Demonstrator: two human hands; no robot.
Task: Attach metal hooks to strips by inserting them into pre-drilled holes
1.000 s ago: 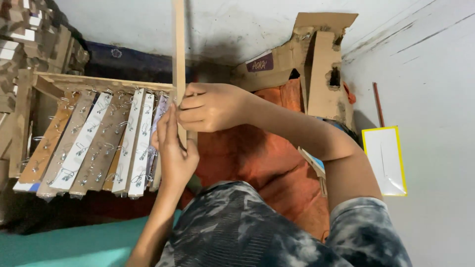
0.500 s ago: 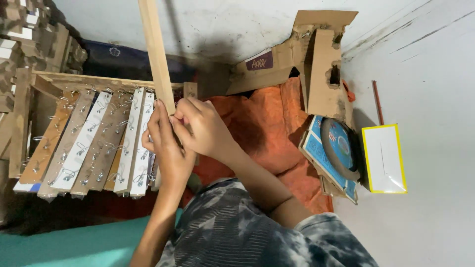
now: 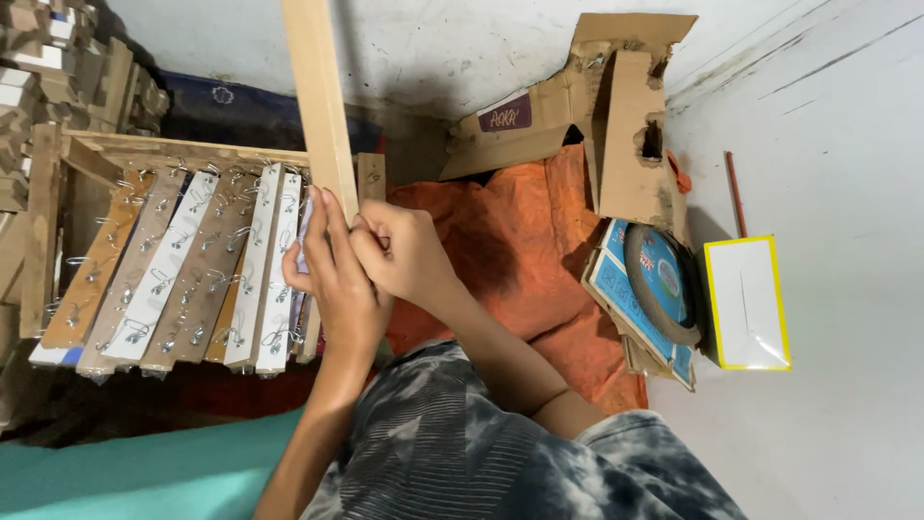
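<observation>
Slippage is looking like the main risk: the left hand (image 3: 332, 274) and right hand (image 3: 404, 250) are both clamping the lower end of a long wooden slat (image 3: 318, 106) rising above them. Tilting left, it could be knocking the hook-studded strips (image 3: 192, 270) racked just beside the left hand.

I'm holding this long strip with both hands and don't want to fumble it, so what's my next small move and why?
Probably lower the long pale wooden strip beside the row of hook-studded wooden strips in the wooden rack. Both the left hand and right hand grip its lower end, right at that row's edge.
</observation>
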